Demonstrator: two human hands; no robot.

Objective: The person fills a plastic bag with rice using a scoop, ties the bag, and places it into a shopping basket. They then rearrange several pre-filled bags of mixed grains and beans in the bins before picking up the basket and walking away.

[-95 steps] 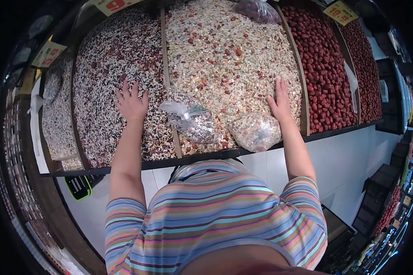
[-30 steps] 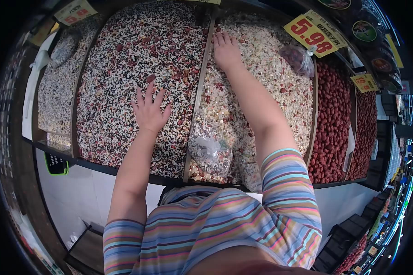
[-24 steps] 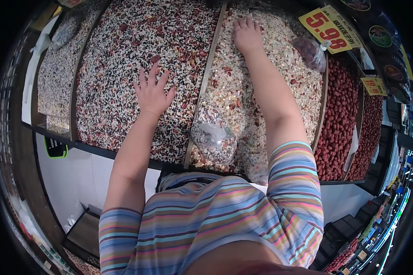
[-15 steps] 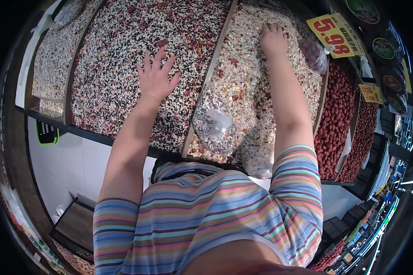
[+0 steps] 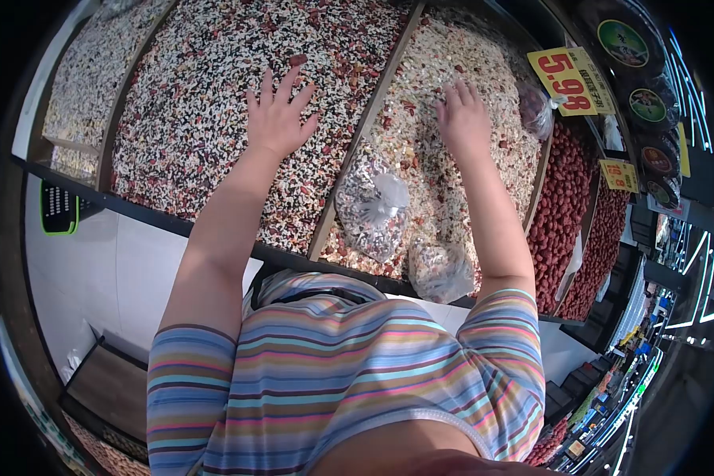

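Note:
My left hand (image 5: 278,125) is spread palm down on a bed of mixed black, white and red grains (image 5: 206,127), just below a dark red dried date (image 5: 297,59). Over in the neighbouring compartment, my right hand (image 5: 463,123) lies flat on a paler grain mix (image 5: 420,103). Its fingers are stretched and close together, with the tips partly sunk among the grains or hidden. Neither hand grips anything that I can see. A knotted clear bag of grains (image 5: 366,222) rests on the pale mix, and a second clear bag (image 5: 440,274) sits at the front edge.
A wooden divider (image 5: 370,119) separates the two mixes. Red dates (image 5: 559,214) fill bins on the right, below a yellow price sign (image 5: 567,79). Another filled bag (image 5: 535,111) lies near the sign. A green-rimmed black basket (image 5: 58,208) is at lower left.
My right hand has drawn back toward me across the pale grains. My left hand stays spread in nearly the same place. The camera view has shifted slightly.

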